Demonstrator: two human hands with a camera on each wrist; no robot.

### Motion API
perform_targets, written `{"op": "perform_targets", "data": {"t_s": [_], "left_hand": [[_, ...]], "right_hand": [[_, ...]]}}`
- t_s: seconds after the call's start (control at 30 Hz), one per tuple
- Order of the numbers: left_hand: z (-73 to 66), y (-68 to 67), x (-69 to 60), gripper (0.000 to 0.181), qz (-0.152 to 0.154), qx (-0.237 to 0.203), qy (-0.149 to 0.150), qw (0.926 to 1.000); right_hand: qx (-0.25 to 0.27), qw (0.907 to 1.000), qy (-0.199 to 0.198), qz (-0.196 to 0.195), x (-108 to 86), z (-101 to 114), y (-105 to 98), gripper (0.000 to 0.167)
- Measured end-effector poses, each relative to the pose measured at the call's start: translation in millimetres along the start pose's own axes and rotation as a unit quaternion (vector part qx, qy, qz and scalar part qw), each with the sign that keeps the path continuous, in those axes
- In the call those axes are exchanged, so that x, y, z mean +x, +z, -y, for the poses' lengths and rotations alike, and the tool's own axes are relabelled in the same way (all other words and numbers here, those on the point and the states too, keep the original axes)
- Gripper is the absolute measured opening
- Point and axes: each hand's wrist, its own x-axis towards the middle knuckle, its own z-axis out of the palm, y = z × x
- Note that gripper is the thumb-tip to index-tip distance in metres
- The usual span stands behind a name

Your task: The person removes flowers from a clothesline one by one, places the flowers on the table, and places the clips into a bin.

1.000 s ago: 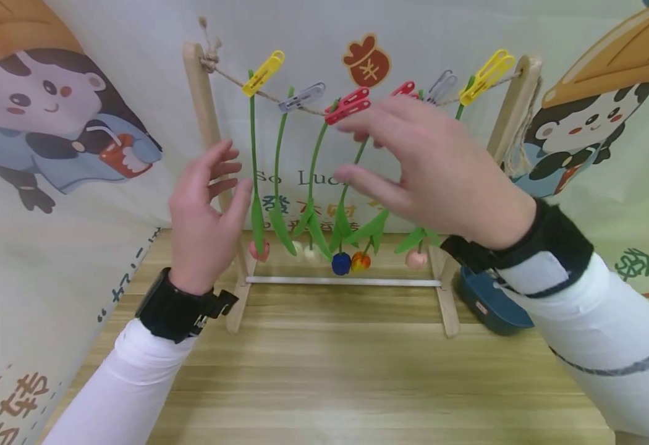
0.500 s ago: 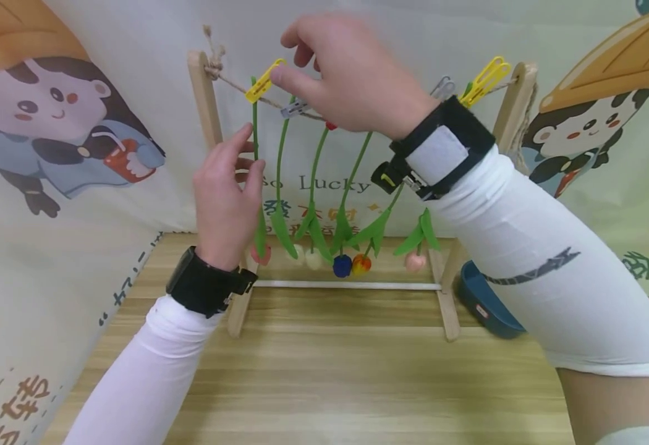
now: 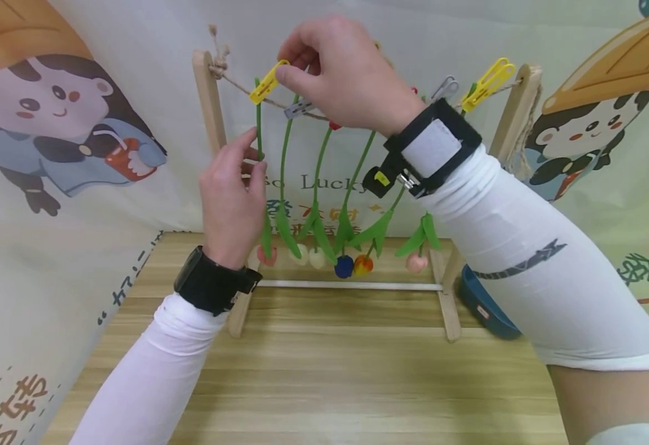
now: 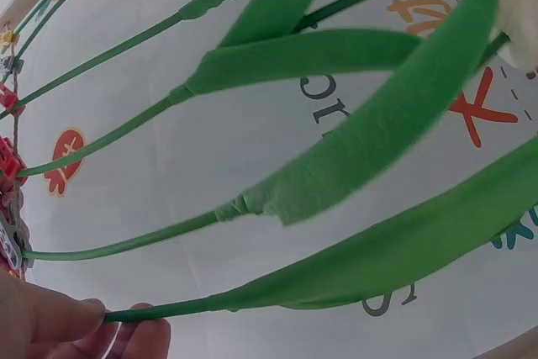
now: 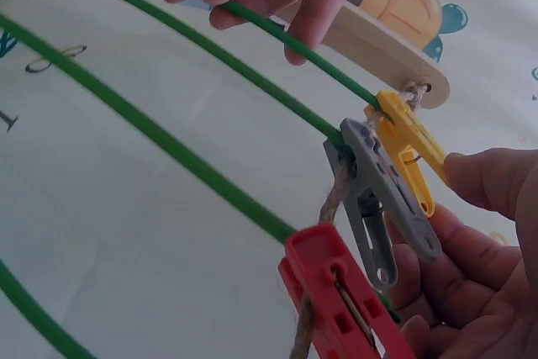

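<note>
Since one second ago, the left hand (image 3: 232, 198) has risen to the leftmost green stem (image 3: 259, 120), and the right hand (image 3: 341, 71) has come leftward to the yellow clip (image 3: 263, 86), which holds this stem on the rope (image 3: 238, 84). The left fingers (image 4: 150, 335) are almost together, pinching the stem; the right fingers pinch the clip's handle end. It seems best to support the stem while squeezing evenly, not knocking the gray clip (image 5: 374, 195) just beside.

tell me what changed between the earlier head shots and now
The right hand moved left along the rope and now pinches the leftmost yellow clip. The left hand shifted right and took hold of the leftmost stem. The wooden rack and blue basin stayed put; the flowers still hang heads down.
</note>
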Motion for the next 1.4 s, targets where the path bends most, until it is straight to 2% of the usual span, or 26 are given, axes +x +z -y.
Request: {"op": "perform_targets", "data": {"t_s": [0.2,0.3,0.5,0.7,0.8,0.9,1.0,1.07,1.27,1.4], "left_hand": [[2.1,0.5,-3.9,0.041,0.001,0.001,0.003,1.0],[3.9,-1.0,-7.0,0.041,0.005,0.0,0.002,1.0],[8.5,-9.5,-15.6,0.042,0.011,0.0,0.0,0.9999],[10.2,-23.2,-31.8,0.041,0.017,0.007,0.008,0.9998],[9.2,-30.8,-41.6,0.04,0.026,0.022,0.017,0.9993],[6.7,-38.5,-52.7,0.039,0.039,0.043,0.028,0.9979],[2.8,-43.7,-65.7,0.039,0.057,0.065,0.04,0.9954],[0.8,-46.1,-74.7,0.04,0.07,0.078,0.05,0.9933],[-1.2,-45.4,-103.1,0.044,0.112,0.103,0.077,0.9854],[-0.4,-36.1,-126.1,0.043,0.164,0.117,0.098,0.9746]], "right_hand": [[0.01,0.9996,0.017,-0.019,-2.7,1.6,1.8,0.027],[0.014,0.9991,0.011,-0.038,-6.0,-0.1,1.2,0.026],[0.038,0.995,-0.028,-0.089,-17.7,-6.6,-1.0,0.026],[0.049,0.986,-0.079,-0.138,-36.8,-10.2,-0.7,0.024],[0.039,0.985,-0.086,-0.144,-55.8,-10.5,-3.4,0.027],[0.043,0.9806,-0.111,-0.156,-78.8,-14.2,-4.7,0.03],[0.047,0.9758,-0.133,-0.167,-104.9,-22.8,-4.1,0.032],[0.047,0.9755,-0.134,-0.168,-124.3,-30.1,-3.0,0.034],[0.063,0.9859,-0.065,-0.14,-188.4,-53.4,6.7,0.037],[0.063,0.9912,0.005,-0.116,-234.3,-71.9,18.4,0.041]]}}
